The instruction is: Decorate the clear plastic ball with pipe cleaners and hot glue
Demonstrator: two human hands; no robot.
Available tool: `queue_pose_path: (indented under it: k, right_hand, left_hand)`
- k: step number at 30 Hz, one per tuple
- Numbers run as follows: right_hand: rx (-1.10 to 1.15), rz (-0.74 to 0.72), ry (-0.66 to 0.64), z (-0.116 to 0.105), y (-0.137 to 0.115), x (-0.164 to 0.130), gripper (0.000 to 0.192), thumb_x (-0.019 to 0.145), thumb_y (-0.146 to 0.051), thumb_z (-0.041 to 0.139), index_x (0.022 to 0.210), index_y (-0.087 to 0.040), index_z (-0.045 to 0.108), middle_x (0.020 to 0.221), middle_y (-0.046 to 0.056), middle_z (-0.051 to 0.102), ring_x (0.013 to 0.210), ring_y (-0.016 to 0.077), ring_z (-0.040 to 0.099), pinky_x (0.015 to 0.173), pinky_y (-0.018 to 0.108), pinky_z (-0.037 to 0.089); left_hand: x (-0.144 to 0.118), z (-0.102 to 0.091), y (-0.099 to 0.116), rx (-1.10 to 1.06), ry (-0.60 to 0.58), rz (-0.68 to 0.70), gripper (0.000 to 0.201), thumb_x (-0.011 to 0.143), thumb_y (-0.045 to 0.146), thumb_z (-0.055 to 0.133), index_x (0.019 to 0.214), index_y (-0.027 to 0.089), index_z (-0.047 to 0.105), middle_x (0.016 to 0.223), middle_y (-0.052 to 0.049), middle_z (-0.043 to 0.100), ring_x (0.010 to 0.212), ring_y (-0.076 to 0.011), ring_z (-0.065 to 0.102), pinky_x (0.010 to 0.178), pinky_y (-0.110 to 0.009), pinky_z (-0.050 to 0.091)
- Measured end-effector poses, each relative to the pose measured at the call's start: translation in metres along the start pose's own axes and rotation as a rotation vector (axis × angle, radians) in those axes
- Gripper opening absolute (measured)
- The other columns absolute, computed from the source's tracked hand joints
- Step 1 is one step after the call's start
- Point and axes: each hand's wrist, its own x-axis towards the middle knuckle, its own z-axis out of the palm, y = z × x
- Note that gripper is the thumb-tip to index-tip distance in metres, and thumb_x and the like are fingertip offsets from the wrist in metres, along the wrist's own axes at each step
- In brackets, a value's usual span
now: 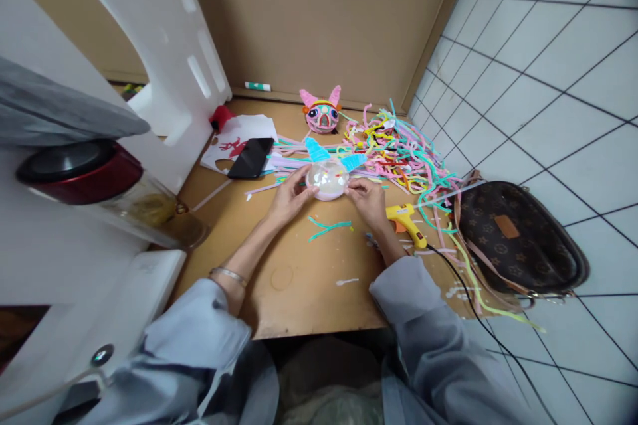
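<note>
Both hands clasp a clear ball (pixel 327 179) at mid-table: left hand (pixel 290 196) and right hand (pixel 367 199) close on its sides. It looks like the wrapping step; adding another stem would need one hand freed. The ball carries blue pipe-cleaner ears (pixel 316 149), with the glue gun (pixel 406 221) just right

2 hands (pixel 290 194) (pixel 367 199) around a clear ball (pixel 327 178), glue gun (pixel 407 222) just beside.
</note>
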Motion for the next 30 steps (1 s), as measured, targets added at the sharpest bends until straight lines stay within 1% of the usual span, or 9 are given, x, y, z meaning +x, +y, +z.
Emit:
queue_pose_path:
  k: [4, 9, 15, 19, 22, 24, 26, 28, 30]
  right_hand:
    - [0.008, 0.013, -0.024, -0.001, -0.001, 0.000, 0.011, 0.070, -0.032, 0.071, 0.074, -0.022, 0.068, 0.086, 0.004, 0.076, 0.079, 0.0219, 0.072, 0.081, 0.040, 0.062]
    - [-0.028, 0.001, -0.024, -0.004, 0.001, 0.002, 0.019, 0.070, -0.034, 0.072, 0.084, -0.021, 0.071, 0.092, 0.006, 0.075, 0.084, 0.0231, 0.072, 0.083, 0.041, 0.061]
    - [-0.037, -0.023, -0.039, -0.004, 0.004, 0.002, 0.026, 0.071, -0.036, 0.072, 0.090, -0.019, 0.071, 0.095, 0.008, 0.074, 0.086, 0.0231, 0.071, 0.086, 0.042, 0.060]
    - [-0.019, -0.023, -0.021, -0.002, 0.004, 0.001, 0.024, 0.072, -0.034, 0.071, 0.092, -0.020, 0.072, 0.098, 0.008, 0.075, 0.084, 0.0220, 0.071, 0.085, 0.041, 0.060]
    - [-0.050, -0.056, 0.017, -0.002, 0.000, 0.000, 0.023, 0.077, -0.034, 0.067, 0.094, -0.020, 0.072, 0.098, 0.008, 0.075, 0.084, 0.0216, 0.071, 0.083, 0.039, 0.060]
    - [-0.116, -0.133, 0.059, -0.004, -0.005, -0.002, 0.021, 0.082, -0.032, 0.061, 0.096, -0.019, 0.071, 0.099, 0.009, 0.075, 0.086, 0.0218, 0.070, 0.082, 0.038, 0.059]
    - [-0.212, -0.250, 0.106, -0.006, -0.012, -0.003, 0.022, 0.087, -0.027, 0.052, 0.096, -0.019, 0.071, 0.099, 0.009, 0.075, 0.091, 0.0219, 0.069, 0.085, 0.037, 0.056]
    - [-0.313, -0.360, 0.145, -0.005, -0.019, -0.007, 0.025, 0.090, -0.021, 0.044, 0.094, -0.019, 0.069, 0.097, 0.009, 0.074, 0.094, 0.0218, 0.067, 0.088, 0.036, 0.053]
    - [-0.416, -0.428, 0.160, -0.003, -0.023, -0.011, 0.027, 0.092, -0.017, 0.039, 0.092, -0.020, 0.065, 0.092, 0.009, 0.071, 0.091, 0.0217, 0.065, 0.084, 0.035, 0.050]
  left_hand:
    - [-0.002, 0.000, 0.005, -0.031, -0.014, -0.028, 0.079, 0.077, 0.062, 0.072, 0.142, 0.020, 0.054, 0.151, -0.016, 0.051, 0.134, -0.0332, 0.053, 0.112, -0.051, 0.044]
    - [-0.005, 0.000, 0.010, -0.050, -0.020, -0.055, 0.082, 0.078, 0.065, 0.070, 0.143, 0.019, 0.051, 0.148, -0.019, 0.053, 0.131, -0.0342, 0.056, 0.110, -0.053, 0.045]
    - [-0.006, -0.001, 0.014, -0.064, -0.024, -0.062, 0.084, 0.077, 0.067, 0.069, 0.144, 0.019, 0.048, 0.151, -0.020, 0.050, 0.129, -0.0343, 0.058, 0.109, -0.053, 0.047]
    - [-0.006, -0.002, 0.017, -0.063, -0.027, -0.049, 0.083, 0.078, 0.068, 0.067, 0.143, 0.019, 0.049, 0.152, -0.020, 0.048, 0.130, -0.0349, 0.057, 0.109, -0.052, 0.047]
    - [-0.006, -0.002, 0.019, -0.052, -0.012, -0.055, 0.078, 0.080, 0.067, 0.065, 0.139, 0.018, 0.052, 0.149, -0.020, 0.052, 0.129, -0.0333, 0.058, 0.109, -0.049, 0.047]
    - [-0.007, -0.003, 0.021, -0.014, 0.038, -0.045, 0.072, 0.083, 0.066, 0.062, 0.135, 0.017, 0.055, 0.144, -0.018, 0.056, 0.125, -0.0311, 0.061, 0.107, -0.047, 0.047]
    - [-0.008, -0.005, 0.024, 0.057, 0.131, -0.004, 0.061, 0.087, 0.063, 0.057, 0.126, 0.017, 0.060, 0.133, -0.016, 0.063, 0.118, -0.0283, 0.063, 0.104, -0.044, 0.048]
    - [-0.010, -0.007, 0.029, 0.138, 0.242, 0.044, 0.047, 0.091, 0.058, 0.051, 0.107, 0.017, 0.067, 0.114, -0.012, 0.070, 0.105, -0.0248, 0.065, 0.097, -0.040, 0.050]
    - [-0.012, -0.008, 0.035, 0.200, 0.331, 0.062, 0.041, 0.095, 0.053, 0.046, 0.087, 0.018, 0.066, 0.091, -0.008, 0.069, 0.089, -0.0210, 0.064, 0.086, -0.034, 0.051]
